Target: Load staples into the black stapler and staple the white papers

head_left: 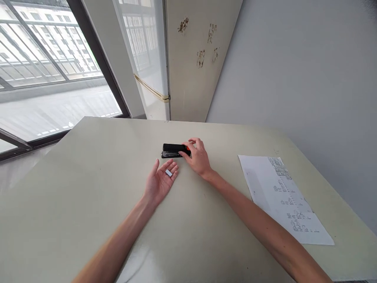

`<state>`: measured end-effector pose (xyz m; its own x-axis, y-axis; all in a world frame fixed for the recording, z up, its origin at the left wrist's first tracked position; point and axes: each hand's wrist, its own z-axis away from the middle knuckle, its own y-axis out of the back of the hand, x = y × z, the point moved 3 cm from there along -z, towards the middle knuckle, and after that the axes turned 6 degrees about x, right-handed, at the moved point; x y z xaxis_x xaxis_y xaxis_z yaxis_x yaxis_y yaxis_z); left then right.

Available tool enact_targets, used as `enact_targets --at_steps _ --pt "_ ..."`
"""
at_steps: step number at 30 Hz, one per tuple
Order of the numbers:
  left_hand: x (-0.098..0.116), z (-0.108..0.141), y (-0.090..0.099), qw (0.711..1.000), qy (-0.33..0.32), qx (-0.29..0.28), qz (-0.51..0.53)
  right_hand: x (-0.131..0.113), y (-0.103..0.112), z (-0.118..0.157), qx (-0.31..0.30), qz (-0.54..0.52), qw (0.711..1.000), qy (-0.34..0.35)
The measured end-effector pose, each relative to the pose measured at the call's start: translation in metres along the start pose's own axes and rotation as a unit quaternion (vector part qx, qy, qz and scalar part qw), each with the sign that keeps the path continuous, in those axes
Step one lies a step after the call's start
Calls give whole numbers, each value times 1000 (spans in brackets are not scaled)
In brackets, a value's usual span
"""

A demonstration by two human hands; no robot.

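Note:
A black stapler (pixel 173 148) lies on its base near the middle of the table, its upper arm raised a little above the base. My right hand (pixel 198 157) grips its right end between thumb and fingers, and a bit of orange-red shows beside the fingertips. Just in front of the stapler, my left hand (pixel 161 181) rests palm up with its fingers slightly curled. It holds a small silvery strip of staples (pixel 169 173) lying across the fingers. My right fingers hide the stapler's right end.
The pale table (pixel 88 177) stretches out around both hands. On the right lies a printed sheet of paper (pixel 265 188), partly behind my right forearm. A fridge (pixel 194 86) stands beyond the far edge, beside a grey wall (pixel 294 78). A window (pixel 44 59) is at the left.

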<state>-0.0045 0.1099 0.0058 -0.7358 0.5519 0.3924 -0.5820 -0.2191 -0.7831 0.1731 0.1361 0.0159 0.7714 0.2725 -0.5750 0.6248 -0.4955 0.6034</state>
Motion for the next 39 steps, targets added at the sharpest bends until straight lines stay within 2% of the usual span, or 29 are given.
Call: enact_targets --at_steps 3,7,11,14,16,19,23,25,27,31,35,37,39 --pt "-2 3 -3 1000 3 -10 -7 -24 11 13 24 -33 999 36" --pt "-10 7 -6 998 37 -48 -20 -50 19 46 -57 -3 994 96" --pt "-22 10 -5 994 75 -69 -29 -57 24 63 -67 32 994 85" --pt "-30 10 -6 991 94 -70 -66 -48 43 64 -64 32 994 85" --pt "-32 11 -8 989 101 -64 -91 -25 70 63 -52 37 996 65" --pt "-29 11 -11 989 92 -34 -110 39 133 66 11 97 995 -28" --pt "-23 9 -12 990 73 13 -120 142 233 93 100 218 950 -199" --pt "-23 9 -12 989 77 20 -125 177 271 113 135 249 929 -238" --pt "-23 8 -13 988 81 20 -127 198 294 132 156 263 915 -264" --pt "-23 6 -13 988 83 23 -125 210 305 150 189 254 902 -296" --pt "-21 4 -14 988 82 28 -129 200 297 140 255 215 893 -303" --pt "-20 4 -15 988 83 29 -130 190 285 129 247 167 905 -303" --pt "-19 5 -16 987 87 28 -130 175 265 115 196 102 929 -297"
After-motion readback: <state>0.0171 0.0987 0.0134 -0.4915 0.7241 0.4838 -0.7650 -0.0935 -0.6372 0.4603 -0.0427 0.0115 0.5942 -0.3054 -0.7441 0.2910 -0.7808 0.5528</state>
